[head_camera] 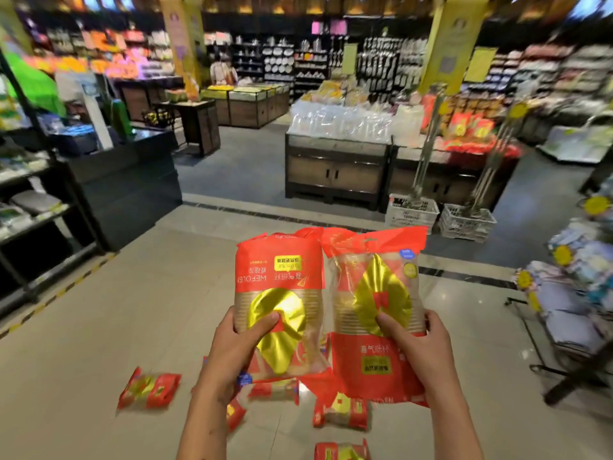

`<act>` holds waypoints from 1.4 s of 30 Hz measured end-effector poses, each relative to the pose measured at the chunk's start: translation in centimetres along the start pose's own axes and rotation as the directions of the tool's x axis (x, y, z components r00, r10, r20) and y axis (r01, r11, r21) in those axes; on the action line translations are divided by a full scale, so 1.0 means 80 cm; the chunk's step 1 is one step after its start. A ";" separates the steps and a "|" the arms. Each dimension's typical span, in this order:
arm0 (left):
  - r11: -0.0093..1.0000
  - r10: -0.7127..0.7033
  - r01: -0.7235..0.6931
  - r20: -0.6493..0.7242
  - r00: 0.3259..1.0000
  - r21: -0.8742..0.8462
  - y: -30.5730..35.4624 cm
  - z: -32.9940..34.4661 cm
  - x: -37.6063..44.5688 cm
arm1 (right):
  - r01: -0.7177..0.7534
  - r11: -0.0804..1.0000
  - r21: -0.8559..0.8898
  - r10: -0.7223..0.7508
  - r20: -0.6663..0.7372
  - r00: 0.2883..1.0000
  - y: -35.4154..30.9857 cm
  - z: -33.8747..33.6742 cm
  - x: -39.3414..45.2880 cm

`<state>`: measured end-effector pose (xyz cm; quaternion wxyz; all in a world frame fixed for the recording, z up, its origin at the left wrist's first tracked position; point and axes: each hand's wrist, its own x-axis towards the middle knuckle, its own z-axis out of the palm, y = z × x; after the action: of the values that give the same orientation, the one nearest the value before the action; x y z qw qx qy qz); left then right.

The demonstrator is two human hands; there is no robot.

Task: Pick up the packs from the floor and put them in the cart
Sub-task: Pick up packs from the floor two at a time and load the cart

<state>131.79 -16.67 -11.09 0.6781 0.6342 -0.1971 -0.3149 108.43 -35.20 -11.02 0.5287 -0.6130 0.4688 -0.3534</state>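
Observation:
I hold two red and gold packs up in front of me, side by side. My left hand (240,343) grips the left pack (278,270), thumb on its gold disc. My right hand (419,346) grips the right pack (374,356), thumb on its gold disc as well. Several more red packs lie on the tiled floor below my arms: one at the left (149,390), one in the middle (273,390), one lower right (343,413) and one at the bottom edge (341,451). No cart is in view.
Dark shelving (33,207) lines the left side. A wire display rack (570,313) of pale goods stands at the right. Ahead are a wooden display island (335,171) and two white crates (411,212). Beige floor tiles (116,310) stretch between them.

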 end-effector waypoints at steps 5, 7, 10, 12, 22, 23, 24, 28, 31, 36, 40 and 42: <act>1.000 0.003 -0.006 0.134 0.991 0.021 0.008 0.055 0.021 | -0.031 0.999 0.018 0.033 -0.161 0.986 -0.001 -0.047 -0.012; 0.999 -0.003 -0.007 0.198 0.980 0.053 0.003 0.079 0.030 | -0.049 0.998 0.027 0.054 -0.262 0.964 0.006 -0.070 -0.025; 0.993 -0.014 -0.022 0.306 0.952 0.115 -0.005 0.123 0.040 | -0.103 0.994 0.019 0.101 -0.424 0.900 0.022 -0.106 -0.053; 0.990 -0.038 -0.017 0.386 0.922 0.140 -0.013 0.159 0.044 | -0.165 0.986 0.028 0.154 -0.528 0.835 0.037 -0.129 -0.080; 0.970 -0.193 -0.018 0.810 0.554 0.243 -0.071 0.338 -0.074 | -0.225 0.946 0.231 0.303 -0.879 0.369 0.102 -0.239 -0.302; 0.972 -0.186 -0.032 0.840 0.510 0.234 -0.076 0.353 -0.093 | -0.221 0.942 0.251 0.313 -0.893 0.323 0.103 -0.247 -0.325; 0.972 -0.187 -0.045 0.869 0.459 0.232 -0.082 0.368 -0.113 | -0.213 0.942 0.260 0.314 -0.906 0.285 0.106 -0.256 -0.349; 0.960 -0.253 -0.046 0.922 0.293 0.278 -0.107 0.421 -0.209 | -0.196 0.932 0.304 0.334 -0.932 0.142 0.124 -0.304 -0.428; 0.952 -0.267 -0.071 0.919 0.292 0.299 -0.131 0.458 -0.279 | -0.197 0.923 0.329 0.350 -0.933 0.083 0.142 -0.351 -0.476; 0.942 -0.300 -0.061 0.911 0.282 0.330 -0.160 0.528 -0.395 | -0.212 0.922 0.324 0.340 -0.940 0.040 0.174 -0.454 -0.548; 0.942 -0.327 0.007 0.914 0.241 0.336 -0.175 0.579 -0.480 | -0.212 0.923 0.320 0.335 -0.941 0.039 0.190 -0.536 -0.597; 0.946 -0.313 0.000 0.918 0.245 0.323 -0.182 0.612 -0.509 | -0.204 0.927 0.313 0.326 -0.945 0.032 0.196 -0.579 -0.613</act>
<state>67.06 -25.09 -14.26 0.2947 0.4100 -0.5412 -0.6724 47.02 -3.37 -14.48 0.1578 -0.0916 0.7880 -0.5880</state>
